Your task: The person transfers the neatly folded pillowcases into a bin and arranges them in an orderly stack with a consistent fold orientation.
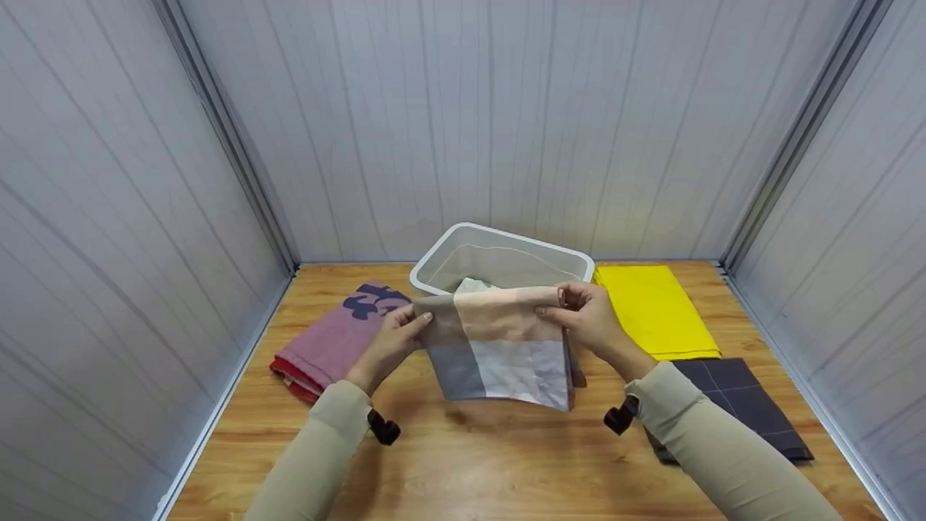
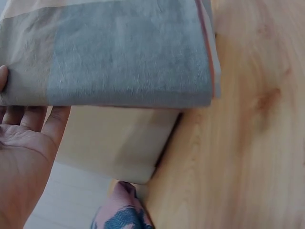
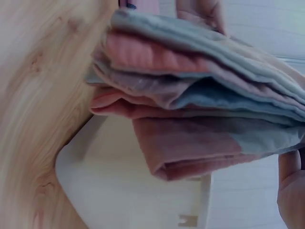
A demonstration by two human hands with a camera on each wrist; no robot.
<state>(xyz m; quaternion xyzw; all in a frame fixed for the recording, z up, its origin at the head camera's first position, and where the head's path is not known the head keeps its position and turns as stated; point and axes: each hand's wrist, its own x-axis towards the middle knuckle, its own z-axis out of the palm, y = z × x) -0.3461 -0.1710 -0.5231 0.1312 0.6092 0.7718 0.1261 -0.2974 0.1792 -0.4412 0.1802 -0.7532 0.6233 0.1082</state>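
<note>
Pinching the upper corners of a folded checked cloth (image 1: 499, 351), the left hand (image 1: 391, 340) and right hand (image 1: 589, 322) hold it between them above the table (image 1: 492, 467), its lower part hanging down. Just beyond the hands stands a pale bin (image 1: 506, 264). A pink cloth (image 1: 329, 344) lies beside the left hand; a yellow cloth (image 1: 655, 311) lies beyond the right hand, and a dark cloth (image 1: 752, 405) beside the right forearm.

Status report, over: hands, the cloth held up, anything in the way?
Left hand and right hand pinching opposite upper ends of the folded checked cloth. Cloth held off the table. White-rimmed bin just beyond; no obstruction visible.
</note>
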